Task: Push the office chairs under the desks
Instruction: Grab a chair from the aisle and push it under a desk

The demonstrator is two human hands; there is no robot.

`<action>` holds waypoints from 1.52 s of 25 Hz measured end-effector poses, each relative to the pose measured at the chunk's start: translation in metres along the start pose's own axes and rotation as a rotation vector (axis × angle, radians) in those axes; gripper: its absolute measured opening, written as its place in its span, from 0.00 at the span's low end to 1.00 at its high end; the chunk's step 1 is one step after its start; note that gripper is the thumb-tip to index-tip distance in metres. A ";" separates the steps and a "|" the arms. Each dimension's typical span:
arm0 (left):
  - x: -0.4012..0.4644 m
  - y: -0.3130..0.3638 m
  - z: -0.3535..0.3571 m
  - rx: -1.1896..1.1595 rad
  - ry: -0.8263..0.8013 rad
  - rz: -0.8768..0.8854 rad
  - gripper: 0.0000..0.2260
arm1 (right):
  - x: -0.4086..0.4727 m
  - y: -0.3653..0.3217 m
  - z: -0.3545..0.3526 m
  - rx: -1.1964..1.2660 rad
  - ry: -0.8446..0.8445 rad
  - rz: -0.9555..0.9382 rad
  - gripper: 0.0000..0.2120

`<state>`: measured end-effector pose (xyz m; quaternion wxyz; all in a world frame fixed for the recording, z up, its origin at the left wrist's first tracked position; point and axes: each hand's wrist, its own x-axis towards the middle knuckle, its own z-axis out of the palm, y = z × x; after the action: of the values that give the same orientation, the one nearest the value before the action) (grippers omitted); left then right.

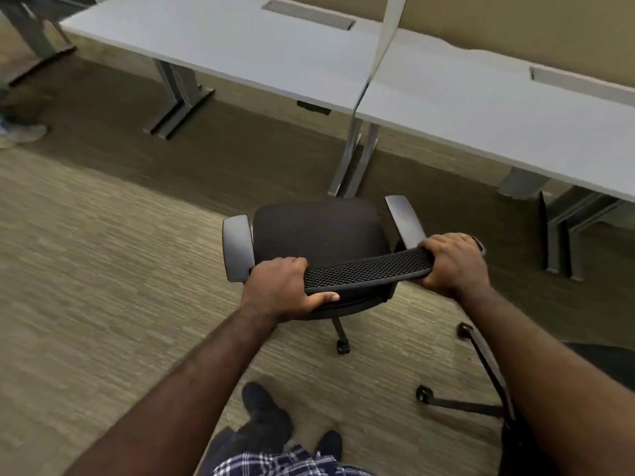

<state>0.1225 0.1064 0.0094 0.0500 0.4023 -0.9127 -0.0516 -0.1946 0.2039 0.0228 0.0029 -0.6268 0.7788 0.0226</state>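
Between the two hands runs the black mesh top edge of a black fabric office chair (pixel 321 231). The left hand (pixel 280 286) and right hand (pixel 453 262) each clench one end, fingers (pixel 292 266) curled over it. Beyond the fingers lies the seat, then two pale grey surfaces (pixel 240 46), well apart from the chair on olive carpet (pixel 86 252).
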 end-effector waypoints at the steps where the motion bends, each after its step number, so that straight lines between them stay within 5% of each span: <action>1: 0.010 -0.009 -0.001 0.004 -0.001 -0.004 0.37 | 0.015 -0.003 0.000 0.004 0.001 -0.006 0.32; 7: 0.071 -0.084 -0.008 0.021 -0.020 -0.031 0.38 | 0.112 -0.035 -0.001 -0.027 -0.012 -0.024 0.25; 16: 0.157 -0.206 -0.019 0.046 -0.026 -0.093 0.39 | 0.261 -0.103 -0.013 -0.028 -0.002 -0.082 0.36; 28: 0.257 -0.356 -0.038 0.037 -0.020 -0.254 0.39 | 0.469 -0.180 -0.011 -0.071 -0.009 -0.254 0.37; 38: 0.317 -0.538 -0.056 0.009 0.001 -0.220 0.41 | 0.594 -0.306 -0.013 -0.024 0.084 -0.196 0.37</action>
<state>0.3092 -0.4920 0.0087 0.0429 0.5004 -0.8631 -0.0524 -0.0231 -0.4415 0.0064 -0.0353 -0.7003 0.7130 0.0052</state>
